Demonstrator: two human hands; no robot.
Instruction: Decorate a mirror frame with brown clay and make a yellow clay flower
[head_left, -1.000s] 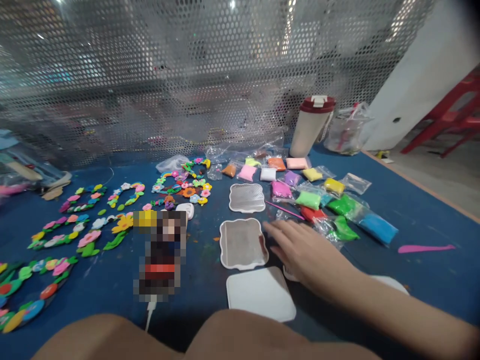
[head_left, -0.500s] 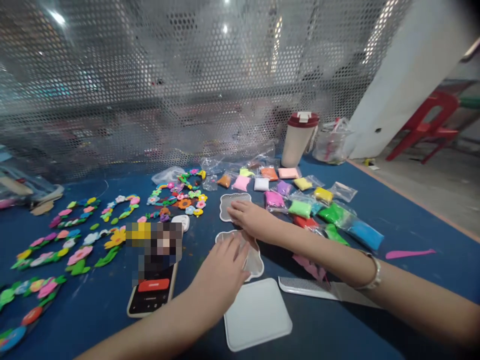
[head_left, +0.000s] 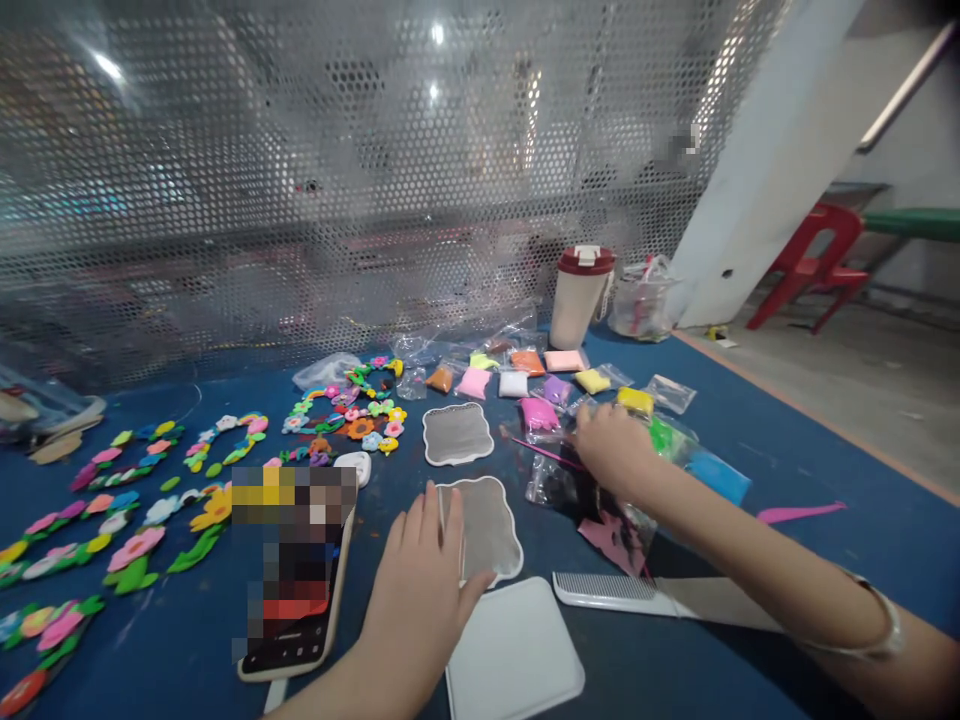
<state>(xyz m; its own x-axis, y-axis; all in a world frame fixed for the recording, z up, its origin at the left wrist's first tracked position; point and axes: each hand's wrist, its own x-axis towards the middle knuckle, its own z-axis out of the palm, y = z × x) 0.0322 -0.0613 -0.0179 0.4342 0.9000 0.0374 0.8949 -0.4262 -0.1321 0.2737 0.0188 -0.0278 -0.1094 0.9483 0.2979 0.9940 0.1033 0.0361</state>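
While packets (head_left: 556, 389) crowd together, a tumbler (head_left: 577, 308) stands behind.

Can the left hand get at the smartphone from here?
Probably yes: the left hand is just beside the smartphone, with only a strip of blue tabletop visible between them.

There are two wavy-edged panels (head_left: 487, 530), one comb (head_left: 652, 600).

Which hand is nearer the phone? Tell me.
Left. The left hand is just right of the phone; the right hand is farther right, among the packets.
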